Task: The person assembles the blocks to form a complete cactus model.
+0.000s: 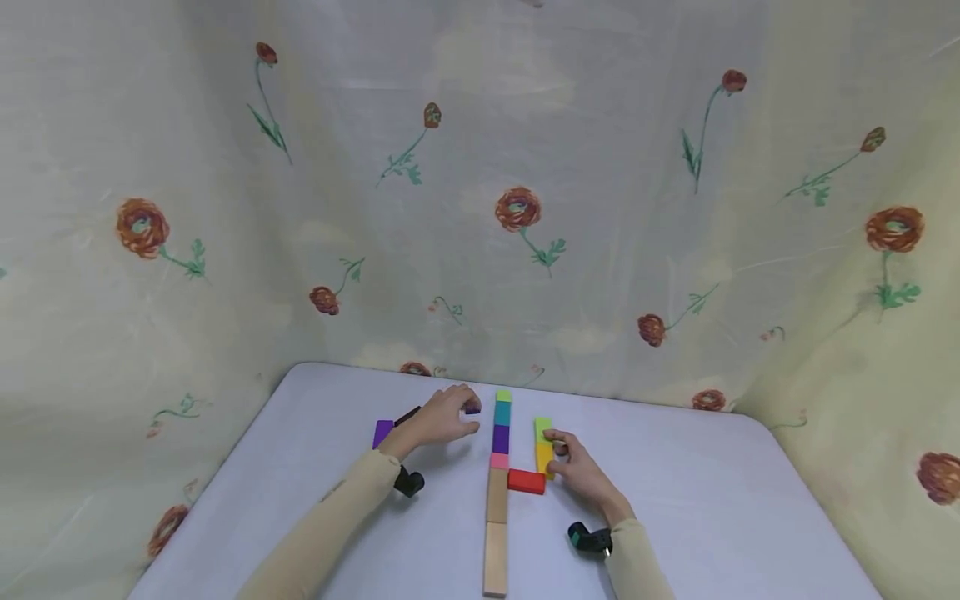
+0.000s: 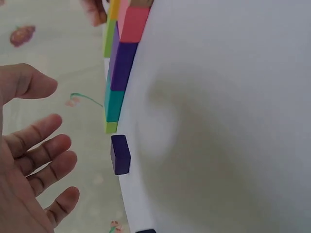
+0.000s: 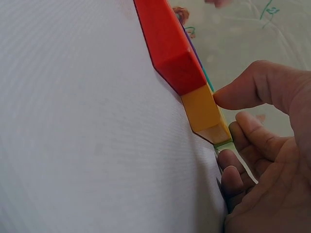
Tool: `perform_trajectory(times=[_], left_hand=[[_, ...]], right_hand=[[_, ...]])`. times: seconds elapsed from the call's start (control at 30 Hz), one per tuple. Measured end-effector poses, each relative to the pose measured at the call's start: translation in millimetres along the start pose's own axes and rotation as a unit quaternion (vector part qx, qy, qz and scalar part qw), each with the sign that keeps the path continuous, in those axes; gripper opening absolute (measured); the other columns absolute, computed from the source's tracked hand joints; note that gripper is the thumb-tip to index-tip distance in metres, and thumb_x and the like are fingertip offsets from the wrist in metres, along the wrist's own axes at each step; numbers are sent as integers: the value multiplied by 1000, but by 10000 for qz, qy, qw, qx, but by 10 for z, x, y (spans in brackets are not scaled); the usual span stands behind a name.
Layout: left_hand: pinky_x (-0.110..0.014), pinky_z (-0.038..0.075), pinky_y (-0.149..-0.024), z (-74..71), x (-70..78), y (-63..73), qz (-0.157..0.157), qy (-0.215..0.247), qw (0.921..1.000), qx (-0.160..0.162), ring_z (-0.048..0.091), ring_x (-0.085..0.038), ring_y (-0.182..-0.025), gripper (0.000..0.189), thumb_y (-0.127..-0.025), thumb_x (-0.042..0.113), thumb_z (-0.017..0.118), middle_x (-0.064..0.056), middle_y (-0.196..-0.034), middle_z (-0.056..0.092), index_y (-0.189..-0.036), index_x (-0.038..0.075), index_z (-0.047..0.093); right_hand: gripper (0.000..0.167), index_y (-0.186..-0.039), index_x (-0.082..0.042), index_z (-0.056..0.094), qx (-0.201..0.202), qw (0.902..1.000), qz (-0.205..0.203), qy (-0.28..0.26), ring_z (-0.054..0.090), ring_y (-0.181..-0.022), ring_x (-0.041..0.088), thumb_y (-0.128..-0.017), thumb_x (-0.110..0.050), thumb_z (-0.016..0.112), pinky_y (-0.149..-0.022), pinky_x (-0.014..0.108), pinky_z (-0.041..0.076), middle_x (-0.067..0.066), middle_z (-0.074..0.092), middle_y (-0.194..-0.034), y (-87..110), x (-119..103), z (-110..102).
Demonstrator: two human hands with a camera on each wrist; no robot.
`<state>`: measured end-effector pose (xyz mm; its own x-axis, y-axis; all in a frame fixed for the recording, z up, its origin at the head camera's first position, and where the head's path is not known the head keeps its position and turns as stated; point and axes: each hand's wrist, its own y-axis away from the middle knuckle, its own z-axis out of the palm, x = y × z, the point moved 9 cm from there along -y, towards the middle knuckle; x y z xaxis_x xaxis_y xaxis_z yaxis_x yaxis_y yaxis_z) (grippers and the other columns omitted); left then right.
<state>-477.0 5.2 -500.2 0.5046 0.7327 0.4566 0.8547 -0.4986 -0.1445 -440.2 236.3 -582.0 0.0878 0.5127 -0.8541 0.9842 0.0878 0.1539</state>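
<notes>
My left hand point(image 1: 442, 417) hovers over the left of the table, fingers loosely bent and apart, holding nothing. Beyond its fingertips a dark purple block point(image 2: 120, 155) stands on the table. A row of blocks runs down the middle: lime, teal point(image 1: 502, 412), purple point(image 1: 501, 439), pink point(image 1: 499, 461) and two plain wooden blocks point(image 1: 497, 496). A red block point(image 1: 527, 482) juts right from it. My right hand point(image 1: 585, 475) is beside a yellow block point(image 3: 201, 109) and a lime block point(image 1: 543, 429). Its thumb touches the yellow one; its fingers are near the lime one.
Left of the left forearm lie a purple block point(image 1: 382, 432) and a dark, narrow piece point(image 1: 407, 415). A flowered cloth point(image 1: 480, 208) hangs behind and beside the white table point(image 1: 712, 500). Each wrist wears a black camera point(image 1: 591, 538).
</notes>
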Motion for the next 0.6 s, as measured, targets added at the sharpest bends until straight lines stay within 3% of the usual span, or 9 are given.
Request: perform_trajectory(times=[0.3, 0.43, 0.6], left_hand=[[-40, 41, -87, 34, 108, 673, 445, -562, 9971, -235, 52, -13, -98, 31, -82, 31, 68, 0, -104, 61, -108, 16, 61], [-40, 41, -88, 46, 139, 825, 546, -774, 9949, -353, 52, -11, -98, 32, -81, 33, 68, 1, -104, 61, -109, 18, 61], [-45, 41, -92, -48, 59, 933, 436, -596, 9969, -258, 53, -14, -102, 35, -81, 30, 69, -1, -108, 61, -112, 16, 60]], right_hand=[[57, -138, -18, 46, -49, 9999, 112, -77, 41, -122, 30, -85, -7, 64, -99, 48, 41, 13, 45, -136, 7, 5, 11], [57, -138, -17, 46, -35, 10000, 72, -54, 41, -122, 30, -85, -6, 63, -98, 47, 41, 13, 45, -136, 9, -7, 6], [57, -139, -15, 45, -37, 10000, -2, -90, 39, -122, 30, -86, -6, 63, -97, 46, 39, 14, 44, -135, 15, -36, 9]])
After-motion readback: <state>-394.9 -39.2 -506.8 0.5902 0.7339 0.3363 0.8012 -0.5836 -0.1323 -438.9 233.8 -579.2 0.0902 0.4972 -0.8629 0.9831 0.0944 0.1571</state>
